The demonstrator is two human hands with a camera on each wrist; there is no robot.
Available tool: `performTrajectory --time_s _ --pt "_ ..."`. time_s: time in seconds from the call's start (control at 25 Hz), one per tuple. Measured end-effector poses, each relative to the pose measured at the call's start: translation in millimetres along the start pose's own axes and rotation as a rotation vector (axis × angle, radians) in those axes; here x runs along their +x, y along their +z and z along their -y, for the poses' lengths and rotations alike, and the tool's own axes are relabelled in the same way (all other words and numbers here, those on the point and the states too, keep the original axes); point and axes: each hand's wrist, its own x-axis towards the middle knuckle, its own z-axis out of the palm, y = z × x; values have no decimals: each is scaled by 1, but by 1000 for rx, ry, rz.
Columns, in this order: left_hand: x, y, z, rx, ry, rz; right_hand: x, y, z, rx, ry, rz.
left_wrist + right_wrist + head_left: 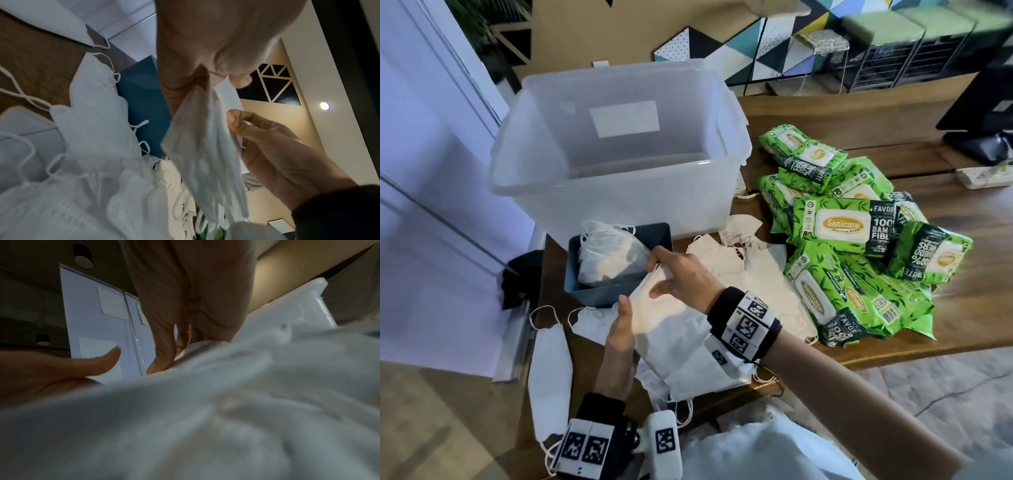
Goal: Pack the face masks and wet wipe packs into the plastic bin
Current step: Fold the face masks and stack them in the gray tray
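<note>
Both hands hold a stack of white face masks [671, 339] just above the table's near edge. My left hand [621, 329] pinches its left side between thumb and fingers [174, 91]. My right hand [659, 277] grips the stack's upper corner, with its fingertips [232, 116] on the edge of the masks [205, 154]. The clear plastic bin [619, 192] stands behind and looks empty. A small blue tray [599, 294] in front of it holds more masks. Loose masks [549, 370] lie around. Green wet wipe packs [842, 222] are piled to the right.
More white masks [743, 253] lie between the tray and the wipes. A dark monitor base [983, 137] and a white power strip [983, 176] sit at the far right of the wooden table [962, 325]. A pale wall panel [431, 171] runs along the left.
</note>
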Motion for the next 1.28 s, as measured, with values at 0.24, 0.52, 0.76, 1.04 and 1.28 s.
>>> performTrajectory --time_s 0.24,0.52,0.76,1.04,1.28 --pt "-3 -13 18 195 126 40 0 28 -8 56 -4 -36" --pt "-5 -58 18 3 -14 -269 -30 -3 -92 11 326 -132" --pt "-23 -86 6 -113 -11 -410 -12 -35 -142 -220 466 -83" --pt "-39 -80 9 -149 -35 -481 86 -31 -170 -452 325 210" --pt "-36 -55 5 -116 23 -409 108 -34 -168 -693 168 428"
